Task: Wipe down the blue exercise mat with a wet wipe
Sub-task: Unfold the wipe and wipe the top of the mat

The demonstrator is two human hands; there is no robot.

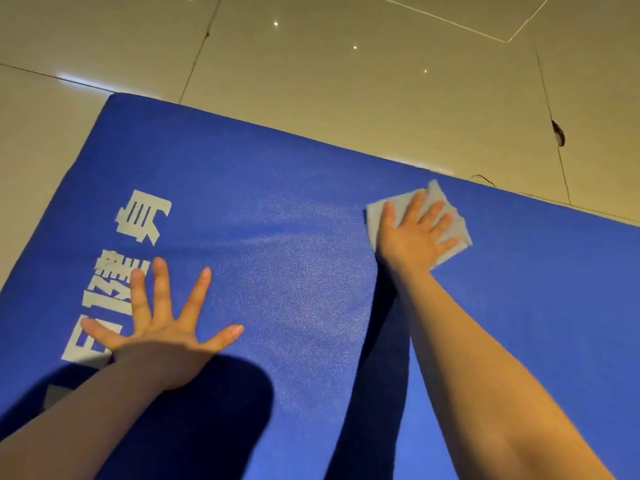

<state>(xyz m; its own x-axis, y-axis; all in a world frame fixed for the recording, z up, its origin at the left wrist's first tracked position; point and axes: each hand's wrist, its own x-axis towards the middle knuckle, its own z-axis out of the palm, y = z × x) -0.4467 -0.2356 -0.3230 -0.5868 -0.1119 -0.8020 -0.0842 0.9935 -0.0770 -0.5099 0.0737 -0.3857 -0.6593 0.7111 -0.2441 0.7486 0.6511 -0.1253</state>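
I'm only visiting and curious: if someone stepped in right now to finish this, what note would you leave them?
Right hand: fingers flat, pressing the wet wipe onto the blue mat near its far edge.
Left hand: fingers spread, resting on the mat beside the white lettering.
Done: cannot tell which areas are wiped.
Left: work the wipe across the whole mat, lettering included.
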